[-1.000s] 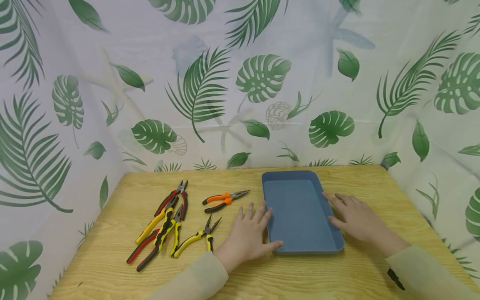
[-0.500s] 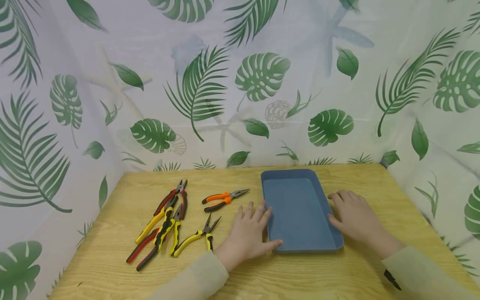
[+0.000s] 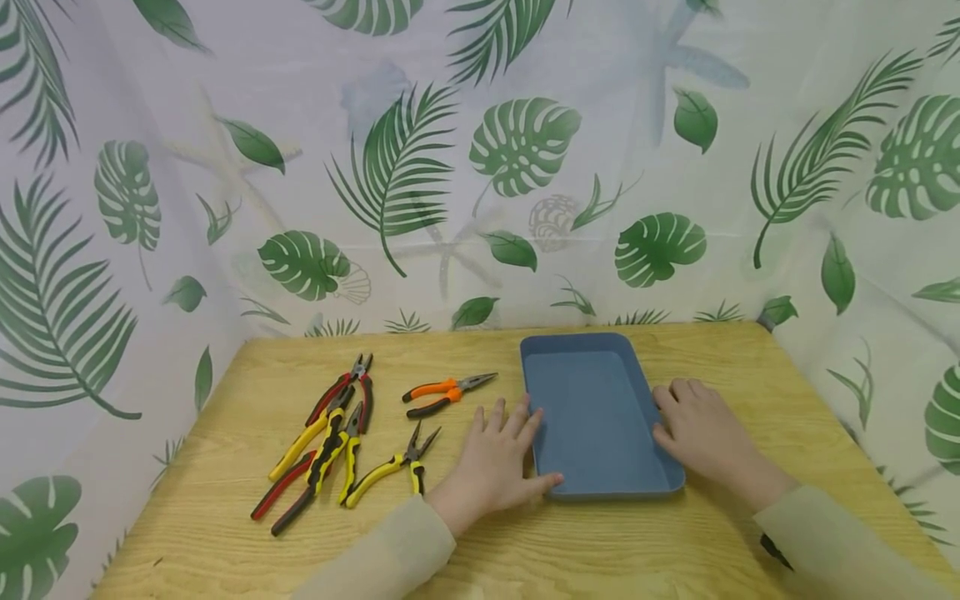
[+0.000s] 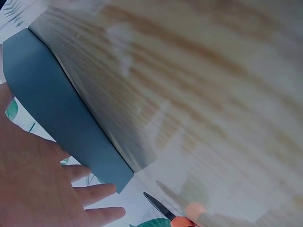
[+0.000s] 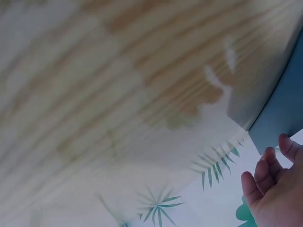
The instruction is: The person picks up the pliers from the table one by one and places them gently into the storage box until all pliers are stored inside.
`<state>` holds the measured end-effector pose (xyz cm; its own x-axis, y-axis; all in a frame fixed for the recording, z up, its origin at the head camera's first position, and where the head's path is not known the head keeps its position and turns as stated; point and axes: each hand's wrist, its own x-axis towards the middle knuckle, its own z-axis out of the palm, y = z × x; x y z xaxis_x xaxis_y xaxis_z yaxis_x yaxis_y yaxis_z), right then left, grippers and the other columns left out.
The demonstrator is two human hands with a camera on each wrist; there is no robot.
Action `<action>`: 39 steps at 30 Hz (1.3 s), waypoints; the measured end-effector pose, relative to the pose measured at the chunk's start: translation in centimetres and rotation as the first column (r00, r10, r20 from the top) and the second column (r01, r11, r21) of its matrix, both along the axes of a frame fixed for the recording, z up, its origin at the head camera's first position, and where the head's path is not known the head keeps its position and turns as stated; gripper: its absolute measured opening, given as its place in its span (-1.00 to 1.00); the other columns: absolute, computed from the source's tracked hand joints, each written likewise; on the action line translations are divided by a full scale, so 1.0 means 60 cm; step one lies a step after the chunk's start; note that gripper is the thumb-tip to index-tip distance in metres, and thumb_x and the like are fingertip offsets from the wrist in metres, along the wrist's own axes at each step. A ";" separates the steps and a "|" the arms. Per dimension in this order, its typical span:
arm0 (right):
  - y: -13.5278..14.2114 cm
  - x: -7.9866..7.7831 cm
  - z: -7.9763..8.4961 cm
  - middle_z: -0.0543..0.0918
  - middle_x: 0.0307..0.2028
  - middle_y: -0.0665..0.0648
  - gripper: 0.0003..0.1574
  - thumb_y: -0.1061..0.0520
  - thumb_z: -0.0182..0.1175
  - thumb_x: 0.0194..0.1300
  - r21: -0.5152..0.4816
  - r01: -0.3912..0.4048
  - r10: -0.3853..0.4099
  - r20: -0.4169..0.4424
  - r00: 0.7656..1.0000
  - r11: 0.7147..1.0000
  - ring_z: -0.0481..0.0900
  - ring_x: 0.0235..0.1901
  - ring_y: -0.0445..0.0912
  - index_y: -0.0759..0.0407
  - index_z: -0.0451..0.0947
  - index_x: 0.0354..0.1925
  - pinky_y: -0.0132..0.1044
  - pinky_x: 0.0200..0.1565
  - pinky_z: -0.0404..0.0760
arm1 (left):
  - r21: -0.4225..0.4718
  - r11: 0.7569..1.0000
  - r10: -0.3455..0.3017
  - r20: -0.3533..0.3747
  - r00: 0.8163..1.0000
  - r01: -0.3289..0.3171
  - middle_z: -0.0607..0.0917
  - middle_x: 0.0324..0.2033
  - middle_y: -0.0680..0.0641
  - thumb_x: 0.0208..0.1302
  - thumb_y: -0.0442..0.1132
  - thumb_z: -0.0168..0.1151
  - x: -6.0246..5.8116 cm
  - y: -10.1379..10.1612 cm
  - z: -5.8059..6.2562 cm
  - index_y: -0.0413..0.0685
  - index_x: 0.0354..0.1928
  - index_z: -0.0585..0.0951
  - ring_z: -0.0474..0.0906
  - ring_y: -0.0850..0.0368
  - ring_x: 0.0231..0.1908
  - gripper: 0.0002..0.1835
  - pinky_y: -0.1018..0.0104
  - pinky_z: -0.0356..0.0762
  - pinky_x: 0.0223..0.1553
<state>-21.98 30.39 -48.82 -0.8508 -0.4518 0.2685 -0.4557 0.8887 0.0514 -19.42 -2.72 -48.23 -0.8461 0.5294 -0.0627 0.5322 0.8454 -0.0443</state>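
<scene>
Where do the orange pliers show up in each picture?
Head: orange pliers near the middle, left of the blue tray.
Left wrist: bottom edge, just right of centre, partly cut off.
Right wrist: not in it.
Shared landmark: blue tray, in all three.

In right wrist view, blue tray (image 5: pixel 284 106) cut off, right hand (image 5: pixel 279 189) cropped, tabletop (image 5: pixel 156 61) blurred

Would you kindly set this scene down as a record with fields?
Left hand: fingers spread, at left edge of blue rectangular tray
Right hand: fingers bent, at the tray's right edge
Left of tray: orange-and-black pliers; yellow-and-black pliers, jaws open; overlapping pliers with red, yellow and black handles
Surface: wood-grained tabletop
Backdrop: white leaf-printed sheet
</scene>
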 end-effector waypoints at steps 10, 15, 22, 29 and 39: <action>-0.002 0.000 -0.003 0.48 -0.34 0.14 -0.81 0.15 0.20 0.36 -0.024 -0.015 0.016 0.022 1.000 1.000 0.36 -0.35 -0.01 0.24 0.45 -0.16 -0.07 -0.24 0.41 | -0.028 1.000 0.006 0.001 1.000 -0.006 0.07 0.71 -0.08 0.41 0.64 -0.19 0.005 0.001 0.013 0.17 0.71 0.10 0.14 -0.27 0.64 0.04 -0.27 0.21 0.57; -0.002 0.002 -0.002 0.53 -0.34 0.15 -0.78 0.15 0.22 0.37 -0.033 -0.007 0.008 0.032 0.999 0.999 0.40 -0.36 -0.01 0.29 0.49 -0.13 -0.06 -0.24 0.47 | -0.014 1.000 0.000 0.005 1.000 0.000 0.07 0.71 -0.08 0.40 0.63 -0.17 0.002 0.000 0.009 0.17 0.71 0.10 0.13 -0.29 0.64 0.04 -0.30 0.20 0.57; -0.002 0.002 -0.001 0.44 -0.41 0.11 -0.81 0.12 0.20 0.44 0.027 0.021 -0.022 0.062 0.998 0.999 0.28 -0.43 -0.06 0.19 0.52 -0.32 -0.12 -0.31 0.38 | -0.015 1.000 -0.002 0.009 1.000 0.002 0.04 0.71 -0.08 0.40 0.64 -0.19 0.000 0.000 0.004 0.19 0.72 0.08 0.13 -0.29 0.64 0.04 -0.30 0.20 0.57; -0.003 -0.001 0.000 0.43 -0.42 0.10 -0.75 0.09 0.13 0.50 0.035 0.032 -0.037 0.141 0.989 0.999 0.30 -0.42 -0.03 0.21 0.56 -0.31 -0.11 -0.32 0.39 | -0.012 1.000 0.009 0.011 1.000 -0.009 0.04 0.71 -0.09 0.40 0.64 -0.19 0.000 -0.001 0.006 0.20 0.72 0.08 0.13 -0.29 0.64 0.04 -0.31 0.20 0.57; -0.003 0.001 0.005 0.48 -0.31 0.17 -0.70 0.09 0.02 0.57 0.015 0.043 -0.045 0.256 0.966 0.999 0.37 -0.32 0.06 0.29 0.57 -0.14 0.02 -0.19 0.43 | -0.012 1.000 0.006 0.016 1.000 -0.006 0.04 0.71 -0.08 0.40 0.64 -0.19 0.000 0.000 0.005 0.20 0.72 0.09 0.14 -0.28 0.64 0.04 -0.30 0.20 0.57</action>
<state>-21.92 30.22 -48.51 -0.9097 -0.4139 0.0348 -0.4153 0.9081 -0.0537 -19.44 -2.70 -47.92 -0.8480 0.5235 -0.0821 0.5279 0.8481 -0.0456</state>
